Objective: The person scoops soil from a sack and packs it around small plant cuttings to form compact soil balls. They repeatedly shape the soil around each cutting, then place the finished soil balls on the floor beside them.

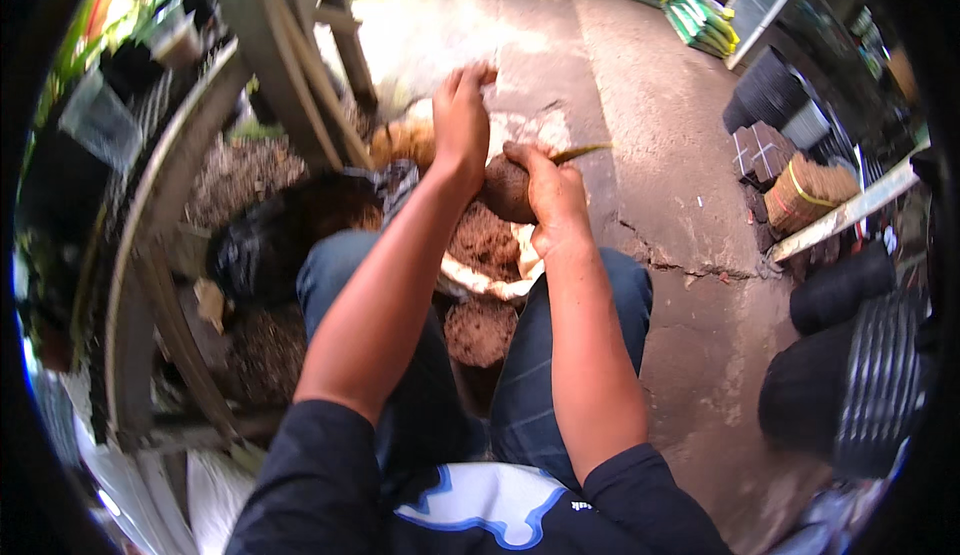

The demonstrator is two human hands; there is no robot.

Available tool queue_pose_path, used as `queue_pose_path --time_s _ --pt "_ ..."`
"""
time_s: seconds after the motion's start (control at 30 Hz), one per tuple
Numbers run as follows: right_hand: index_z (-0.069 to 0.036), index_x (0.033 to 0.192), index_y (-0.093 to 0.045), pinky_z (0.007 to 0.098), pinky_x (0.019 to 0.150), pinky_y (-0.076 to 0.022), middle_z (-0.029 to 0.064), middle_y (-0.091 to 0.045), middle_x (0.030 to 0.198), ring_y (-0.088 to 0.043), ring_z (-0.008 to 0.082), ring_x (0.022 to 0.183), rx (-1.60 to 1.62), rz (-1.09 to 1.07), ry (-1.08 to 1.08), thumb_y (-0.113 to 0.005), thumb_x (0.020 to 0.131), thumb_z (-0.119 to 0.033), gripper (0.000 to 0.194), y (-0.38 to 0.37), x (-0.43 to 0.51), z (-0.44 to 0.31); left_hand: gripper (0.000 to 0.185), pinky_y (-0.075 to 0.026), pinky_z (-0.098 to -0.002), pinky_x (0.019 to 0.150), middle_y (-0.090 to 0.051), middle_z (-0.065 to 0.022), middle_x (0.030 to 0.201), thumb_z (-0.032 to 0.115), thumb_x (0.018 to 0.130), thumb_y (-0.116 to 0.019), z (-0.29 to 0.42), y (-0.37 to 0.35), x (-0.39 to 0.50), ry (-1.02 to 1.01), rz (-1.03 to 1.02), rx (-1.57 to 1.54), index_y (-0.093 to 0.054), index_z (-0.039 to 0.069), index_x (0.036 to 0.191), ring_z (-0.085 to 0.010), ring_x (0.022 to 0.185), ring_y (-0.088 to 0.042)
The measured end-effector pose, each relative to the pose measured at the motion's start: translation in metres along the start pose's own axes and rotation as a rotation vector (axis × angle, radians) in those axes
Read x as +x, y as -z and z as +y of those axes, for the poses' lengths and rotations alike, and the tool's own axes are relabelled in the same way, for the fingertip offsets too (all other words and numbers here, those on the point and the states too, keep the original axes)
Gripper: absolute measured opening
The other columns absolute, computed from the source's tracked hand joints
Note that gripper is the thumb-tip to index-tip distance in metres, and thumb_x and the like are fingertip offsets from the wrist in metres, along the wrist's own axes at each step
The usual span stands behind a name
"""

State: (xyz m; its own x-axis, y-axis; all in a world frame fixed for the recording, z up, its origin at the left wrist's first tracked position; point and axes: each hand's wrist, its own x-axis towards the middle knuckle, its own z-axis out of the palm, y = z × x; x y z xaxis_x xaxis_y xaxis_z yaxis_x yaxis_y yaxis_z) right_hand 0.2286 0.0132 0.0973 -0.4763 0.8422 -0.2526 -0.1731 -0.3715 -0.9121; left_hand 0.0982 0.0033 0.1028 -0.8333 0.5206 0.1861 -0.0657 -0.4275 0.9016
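My right hand (556,191) is closed around a rounded brown clump, seemingly a root ball of growing medium (508,189). A thin green-brown leaf or shoot (583,151) sticks out beyond the fingers of that hand. My left hand (461,120) is raised just left of the clump with its fingers stretched forward and nothing in them. Whether its heel touches the clump cannot be made out. Below the hands, a pale sack with a rolled rim (480,279) holds loose reddish-brown medium (484,240). Between my knees is a round container filled with similar medium (480,334).
A black plastic bag (251,244) with brown material lies left of my knee. A wooden frame (142,217) stands along the left. At right are stacked black pots (765,90), tied fibre blocks (806,187) and black trays (877,382). Green-yellow packets (697,19) lie farther off. The concrete floor (667,180) is cracked.
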Motion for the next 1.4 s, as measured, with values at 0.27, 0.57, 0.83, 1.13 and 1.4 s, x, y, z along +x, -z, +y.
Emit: queue_pose_path --time_s 0.27,0.57,0.83,1.13,1.4 --pt "0.001 0.105 -0.067 0.0319 0.075 -0.0542 0.0094 -0.073 0.092 -0.067 0.0144 0.081 -0.718 -0.118 0.208 -0.071 0.089 -0.018 0.025 -0.017 -0.025 0.039 0.027 -0.045 -0.0320 0.090 -0.068 -0.0117 0.099 0.022 0.098 -0.056 0.026 0.024 0.017 -0.009 0.153 -0.076 -0.066 -0.003 0.101 -0.0186 0.095 -0.060" --pt "-0.003 0.112 -0.069 0.0473 0.096 -0.0535 0.0224 -0.070 0.116 -0.067 0.0396 0.108 -1.706 -0.671 -0.073 -0.081 0.076 -0.036 0.051 0.019 -0.057 0.163 0.032 -0.044 -0.0383 0.095 -0.069 -0.0141 0.107 0.025 0.102 -0.049 0.053 0.048 0.012 0.032 0.050 0.080 -0.066 -0.001 0.110 -0.0219 0.101 -0.063" --pt "-0.013 0.126 -0.066 0.0447 0.096 -0.0536 0.0179 -0.067 0.123 -0.062 0.0371 0.119 -1.663 -1.339 0.181 -0.075 0.062 -0.001 0.066 0.069 -0.012 0.231 0.023 -0.049 -0.0291 0.075 -0.068 -0.0088 0.092 0.020 0.100 -0.055 0.046 0.043 0.017 0.093 -0.017 -0.018 -0.065 0.000 0.097 -0.0152 0.084 -0.063" --pt "-0.020 0.138 -0.060 0.0412 0.096 -0.0545 0.0129 -0.070 0.124 -0.066 0.0313 0.115 -1.815 -1.496 -0.221 -0.076 0.069 -0.006 0.072 0.038 -0.006 0.165 0.028 -0.049 -0.0290 0.075 -0.069 -0.0086 0.088 0.023 0.095 -0.056 -0.013 0.027 0.023 0.183 -0.246 0.349 -0.069 -0.002 0.097 -0.0141 0.079 -0.061" --pt "-0.016 0.143 -0.057 0.0403 0.101 -0.0518 0.0178 -0.068 0.127 -0.065 0.0320 0.117 -2.294 -1.237 -0.214 -0.081 0.080 -0.019 0.068 0.007 0.034 0.034 0.043 -0.053 -0.0527 0.091 -0.070 -0.0312 0.099 0.038 0.096 -0.054 -0.091 0.028 -0.009 0.277 -0.397 0.895 -0.069 -0.002 0.102 -0.0394 0.104 -0.069"
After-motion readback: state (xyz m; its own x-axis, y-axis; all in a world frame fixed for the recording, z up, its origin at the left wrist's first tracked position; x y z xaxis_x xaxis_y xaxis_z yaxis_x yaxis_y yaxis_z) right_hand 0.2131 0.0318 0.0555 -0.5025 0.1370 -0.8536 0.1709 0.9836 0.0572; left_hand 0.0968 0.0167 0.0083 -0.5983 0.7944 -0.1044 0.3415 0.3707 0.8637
